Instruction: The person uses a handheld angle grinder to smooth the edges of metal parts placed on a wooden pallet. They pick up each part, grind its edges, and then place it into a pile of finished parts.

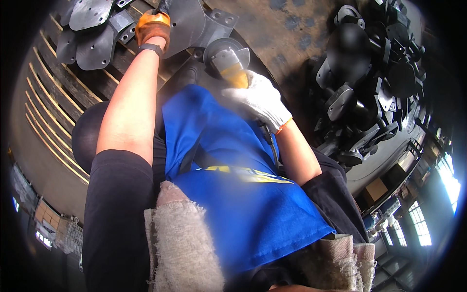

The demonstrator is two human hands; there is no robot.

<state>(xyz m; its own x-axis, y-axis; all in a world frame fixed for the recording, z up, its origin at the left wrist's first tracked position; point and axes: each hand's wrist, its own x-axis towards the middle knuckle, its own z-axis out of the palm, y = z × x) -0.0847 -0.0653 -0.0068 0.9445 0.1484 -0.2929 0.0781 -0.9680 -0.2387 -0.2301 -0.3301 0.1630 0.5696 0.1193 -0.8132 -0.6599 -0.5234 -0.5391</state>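
Observation:
My left hand, in an orange and brown glove, is closed at the edge of a dark metal part with a wide rounded plate and a bracket with holes. Its fingers wrap round a dark piece of that part near the top rim. In a white knit glove, my right hand grips an angle grinder with a yellow body. The grinder's guard and disc lie close to the bracket end; whether they touch cannot be made out. A dark cord runs down from below my right hand.
Similar dark metal plates lie on a slatted wooden pallet at the left. A large heap of dark metal parts stands at the right, beyond a stained brown board. My blue apron covers my lap.

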